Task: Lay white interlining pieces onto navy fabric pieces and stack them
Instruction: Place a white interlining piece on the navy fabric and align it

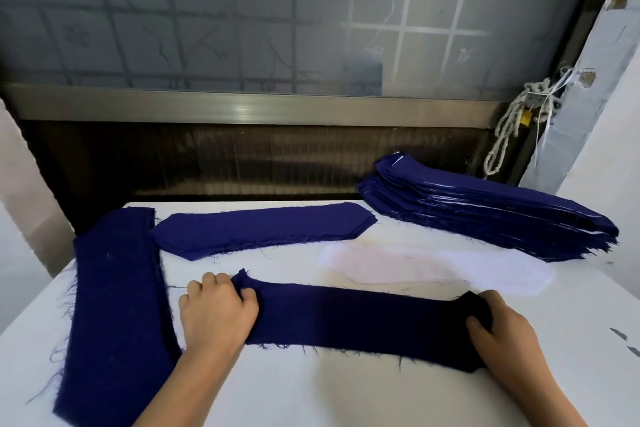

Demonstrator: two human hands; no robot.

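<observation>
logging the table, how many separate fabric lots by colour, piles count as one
navy: 3, left pile, middle pile, held piece
white: 1, interlining
navy with white edges showing: 1, tall stack
total: 5

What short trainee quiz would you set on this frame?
1. True or false: the white interlining piece lies on top of the navy piece held by the left hand and right hand.
2. Where is the tall stack? A near left; B far right; C under the hands.
3. Fill in: each hand grips one ___ of the navy piece.
Key: 1 false, the white interlining piece lies on the table beyond it; 2 B; 3 end.
</observation>
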